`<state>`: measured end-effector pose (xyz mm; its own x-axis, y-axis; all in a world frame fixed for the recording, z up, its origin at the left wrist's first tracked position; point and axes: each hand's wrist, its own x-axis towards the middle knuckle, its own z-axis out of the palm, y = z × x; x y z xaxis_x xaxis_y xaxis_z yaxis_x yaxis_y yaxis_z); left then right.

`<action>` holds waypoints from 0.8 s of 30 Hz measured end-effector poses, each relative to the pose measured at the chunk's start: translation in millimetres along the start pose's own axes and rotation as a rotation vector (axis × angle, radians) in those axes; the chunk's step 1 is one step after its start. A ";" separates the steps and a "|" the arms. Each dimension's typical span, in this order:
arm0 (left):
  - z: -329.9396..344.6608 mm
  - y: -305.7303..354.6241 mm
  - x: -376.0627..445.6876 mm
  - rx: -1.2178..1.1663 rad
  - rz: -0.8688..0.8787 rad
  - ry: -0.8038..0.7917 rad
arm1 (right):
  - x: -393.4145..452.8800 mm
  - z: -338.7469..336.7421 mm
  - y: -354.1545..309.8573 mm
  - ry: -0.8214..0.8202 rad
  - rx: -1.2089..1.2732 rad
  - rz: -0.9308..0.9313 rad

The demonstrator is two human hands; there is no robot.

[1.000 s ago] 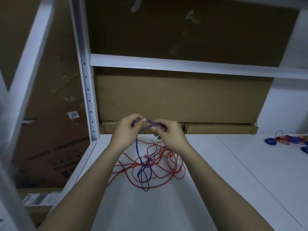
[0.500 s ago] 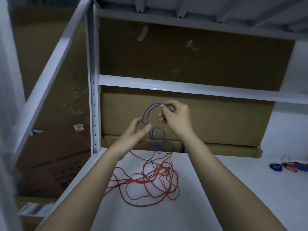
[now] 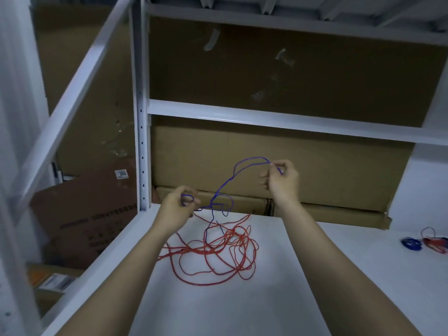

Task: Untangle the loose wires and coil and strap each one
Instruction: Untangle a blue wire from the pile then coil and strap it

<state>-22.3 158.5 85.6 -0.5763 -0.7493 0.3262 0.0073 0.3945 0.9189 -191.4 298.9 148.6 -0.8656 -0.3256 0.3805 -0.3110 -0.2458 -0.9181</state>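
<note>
A thin blue wire (image 3: pixel 226 184) runs in the air between my two hands. My right hand (image 3: pixel 281 180) pinches one stretch of it high up, in front of the cardboard. My left hand (image 3: pixel 178 208) is lower and to the left and pinches a small loop of the same wire. Below the hands the blue wire drops into a loose tangle of red wire (image 3: pixel 218 253) lying on the white shelf (image 3: pixel 303 275).
A small blue coil (image 3: pixel 411 243) and a red coil (image 3: pixel 434 241) lie at the far right of the shelf. Cardboard boxes (image 3: pixel 315 170) line the back. A white upright post (image 3: pixel 141 105) stands at the left, a crossbeam (image 3: pixel 266 118) above.
My hands have moved apart: the right rose and went right with the blue wire, the left stayed lower. More blue wire is lifted out of the red tangle. The camera tilted up.
</note>
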 end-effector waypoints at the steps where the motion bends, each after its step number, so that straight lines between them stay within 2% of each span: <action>1: -8.9 -8.4 -0.9 0.022 -0.014 0.042 | 2.2 -8.2 12.5 0.035 -0.092 0.007; 3: -26.1 -28.7 -2.8 0.131 -0.035 0.131 | 4.4 -22.9 39.4 0.108 -0.325 0.003; 5: -39.1 -48.9 -6.6 0.256 -0.049 0.178 | -0.1 -33.8 66.9 0.107 -0.570 0.006; 6: -42.9 -57.9 -8.7 0.312 -0.055 0.180 | -4.6 -36.5 80.4 0.045 -0.703 0.022; 9: -44.6 -78.8 -14.7 0.364 -0.066 0.168 | -23.0 -33.8 114.8 -0.280 -1.087 0.083; 11: -40.9 -83.6 -15.4 0.325 -0.073 0.122 | -33.7 -26.4 126.0 -0.386 -1.229 0.070; 15: -32.8 -84.4 -11.7 0.311 -0.025 0.046 | -44.9 -4.3 128.4 -0.382 -1.263 -0.220; 18: -30.2 -83.9 -7.7 0.304 0.005 0.018 | -41.9 21.6 120.8 -0.439 -1.177 -0.421; 20: -30.8 -82.3 -4.7 0.305 0.016 -0.002 | -35.6 42.9 117.1 -0.534 -1.093 -0.435; 24: -40.8 -79.1 0.9 0.333 0.037 -0.043 | -22.7 81.2 125.4 -0.778 -1.079 -0.273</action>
<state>10.0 104.9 22.2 -0.6146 -0.7110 0.3416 -0.2350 0.5784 0.7812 -178.8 201.4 33.9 -0.3953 -0.8971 0.1974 -0.8962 0.3297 -0.2968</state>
